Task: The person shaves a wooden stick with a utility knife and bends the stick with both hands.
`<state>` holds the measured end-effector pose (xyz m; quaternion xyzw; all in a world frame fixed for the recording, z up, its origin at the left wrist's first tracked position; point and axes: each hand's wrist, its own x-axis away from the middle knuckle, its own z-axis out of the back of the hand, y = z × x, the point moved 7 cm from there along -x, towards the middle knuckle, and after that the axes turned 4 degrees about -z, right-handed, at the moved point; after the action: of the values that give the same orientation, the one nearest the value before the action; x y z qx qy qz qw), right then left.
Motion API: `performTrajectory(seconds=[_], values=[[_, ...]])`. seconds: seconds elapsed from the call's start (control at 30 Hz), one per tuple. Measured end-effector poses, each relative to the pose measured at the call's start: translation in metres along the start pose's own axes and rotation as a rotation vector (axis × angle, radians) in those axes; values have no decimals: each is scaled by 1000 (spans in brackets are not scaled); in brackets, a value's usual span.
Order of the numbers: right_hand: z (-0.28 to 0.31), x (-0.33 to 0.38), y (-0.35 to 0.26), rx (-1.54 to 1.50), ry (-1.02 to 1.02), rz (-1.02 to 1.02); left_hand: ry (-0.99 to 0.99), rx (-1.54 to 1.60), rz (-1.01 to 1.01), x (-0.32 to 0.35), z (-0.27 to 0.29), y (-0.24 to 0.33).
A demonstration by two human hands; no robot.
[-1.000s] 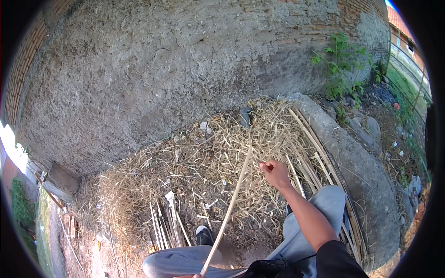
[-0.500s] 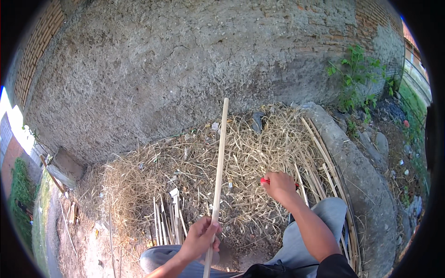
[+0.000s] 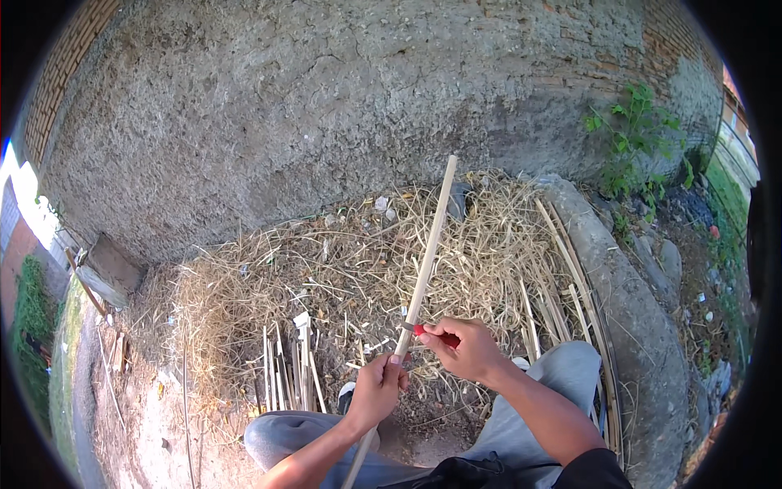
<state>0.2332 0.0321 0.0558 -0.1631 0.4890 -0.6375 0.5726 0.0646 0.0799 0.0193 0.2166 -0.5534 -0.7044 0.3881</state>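
Observation:
My left hand [image 3: 378, 394] grips a long pale bamboo stick [image 3: 426, 253] that slants up and to the right, its tip pointing at the wall. My right hand [image 3: 464, 349] holds a small knife with a red handle [image 3: 424, 332]; its blade rests against the stick just above my left hand. Both hands are over my knees in grey trousers [image 3: 562, 383], above a heap of dry straw-like shavings [image 3: 342, 277].
A rough plastered wall [image 3: 326, 106] rises behind the heap. Several cut bamboo strips [image 3: 285, 375] stand at the left of my legs, and more long strips [image 3: 570, 277] lie along a concrete kerb [image 3: 627, 293] at the right. Green weeds [image 3: 631, 134] grow by the wall.
My left hand came up along the stick and gripped it higher. My right hand drew back from the straw and brought the knife against the stick, which now slants to the right.

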Motion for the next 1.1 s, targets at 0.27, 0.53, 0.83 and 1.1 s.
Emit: performTrajectory(seconds=[0.27, 0.53, 0.83, 1.1], values=[[-6, 10, -4, 91, 53, 106, 28, 10, -26, -1, 10, -3], [-11, 12, -7, 141, 60, 165, 28, -63, -53, 1, 1, -3], [-19, 15, -1, 161, 147, 192, -7, 30, -6, 8, 2, -10], [26, -17, 76, 256, 16, -331, -178, 203, 252, 48, -41, -25]])
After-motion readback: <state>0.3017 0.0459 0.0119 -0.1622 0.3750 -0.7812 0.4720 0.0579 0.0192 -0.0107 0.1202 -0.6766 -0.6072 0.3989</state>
